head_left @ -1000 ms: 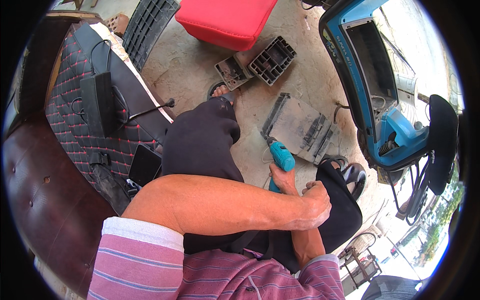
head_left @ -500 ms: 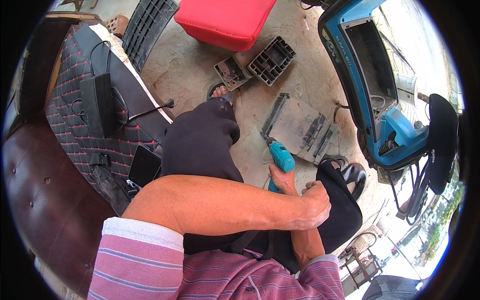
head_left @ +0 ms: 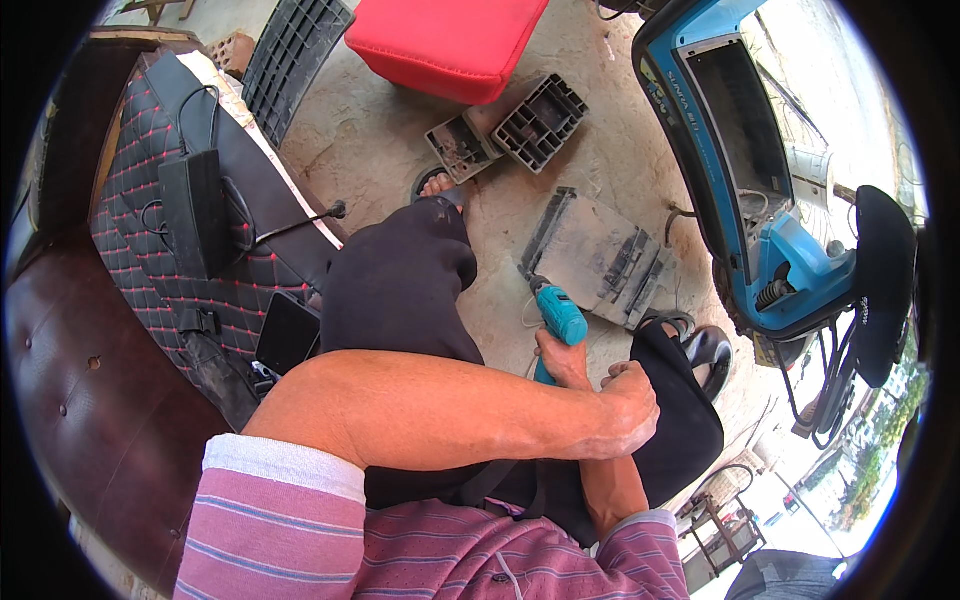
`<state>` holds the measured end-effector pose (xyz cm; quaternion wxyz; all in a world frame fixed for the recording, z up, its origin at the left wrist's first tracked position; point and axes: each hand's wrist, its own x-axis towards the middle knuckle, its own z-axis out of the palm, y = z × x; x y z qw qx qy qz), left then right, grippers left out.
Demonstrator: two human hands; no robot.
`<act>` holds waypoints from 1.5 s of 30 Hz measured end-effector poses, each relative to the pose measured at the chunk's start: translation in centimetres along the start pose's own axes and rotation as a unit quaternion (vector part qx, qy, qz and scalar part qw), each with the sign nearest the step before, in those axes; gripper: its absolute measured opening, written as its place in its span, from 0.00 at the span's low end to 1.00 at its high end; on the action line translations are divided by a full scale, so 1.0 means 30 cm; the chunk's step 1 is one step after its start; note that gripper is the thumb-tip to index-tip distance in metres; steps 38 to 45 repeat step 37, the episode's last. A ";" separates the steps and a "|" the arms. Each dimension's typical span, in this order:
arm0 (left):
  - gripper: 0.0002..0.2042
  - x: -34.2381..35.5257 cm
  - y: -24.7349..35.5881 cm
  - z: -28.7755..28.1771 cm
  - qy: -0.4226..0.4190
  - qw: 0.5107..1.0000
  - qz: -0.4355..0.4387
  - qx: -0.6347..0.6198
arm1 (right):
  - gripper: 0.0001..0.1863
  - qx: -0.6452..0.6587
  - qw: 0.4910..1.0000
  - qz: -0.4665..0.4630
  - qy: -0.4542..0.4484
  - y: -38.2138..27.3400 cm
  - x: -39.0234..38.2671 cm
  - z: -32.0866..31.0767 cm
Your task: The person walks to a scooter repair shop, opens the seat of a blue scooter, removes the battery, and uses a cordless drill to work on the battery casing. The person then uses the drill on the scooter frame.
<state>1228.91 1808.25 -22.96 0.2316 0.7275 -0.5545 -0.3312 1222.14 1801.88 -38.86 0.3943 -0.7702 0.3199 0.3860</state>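
Note:
My right hand [head_left: 566, 360] is wrapped round the handle of a teal power drill [head_left: 562, 315]. The drill's front end points forward and reaches the near left corner of a dusty grey plastic panel [head_left: 595, 250] lying on the floor; whether the bit touches it I cannot tell. My left forearm stretches across my lap from the left. At its end my left hand [head_left: 630, 400] is curled into a fist above my right forearm, and anything inside it is hidden.
Beyond the panel lie grey compartmented plastic boxes [head_left: 542, 122] and a red padded block [head_left: 445, 50]. A blue scooter body [head_left: 715, 150] stands at right. On the left, a black power adapter [head_left: 195, 215] and black phone-like device [head_left: 288, 332] rest on quilted black upholstery [head_left: 125, 215].

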 end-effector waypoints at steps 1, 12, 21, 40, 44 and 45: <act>0.05 -0.001 0.003 -0.005 0.001 1.000 -0.001 0.000 | 0.09 -0.002 1.000 -0.003 -0.003 -0.005 -0.002 0.001; 0.04 -0.008 -0.016 0.002 0.005 1.000 -0.004 0.002 | 0.09 0.000 1.000 0.000 -0.004 -0.006 -0.003 0.002; 0.03 -0.055 -0.037 0.022 0.054 0.998 -0.009 0.013 | 0.10 -0.016 0.992 -0.127 -0.005 0.063 -0.008 -0.102; 0.21 -0.099 -0.617 0.331 0.001 0.843 -0.511 -0.165 | 0.15 0.453 0.891 0.001 -0.027 0.099 -0.177 -0.554; 0.21 -0.099 -0.617 0.331 0.001 0.843 -0.511 -0.165 | 0.15 0.453 0.891 0.001 -0.027 0.099 -0.177 -0.554; 0.21 -0.099 -0.617 0.331 0.001 0.843 -0.511 -0.165 | 0.15 0.453 0.891 0.001 -0.027 0.099 -0.177 -0.554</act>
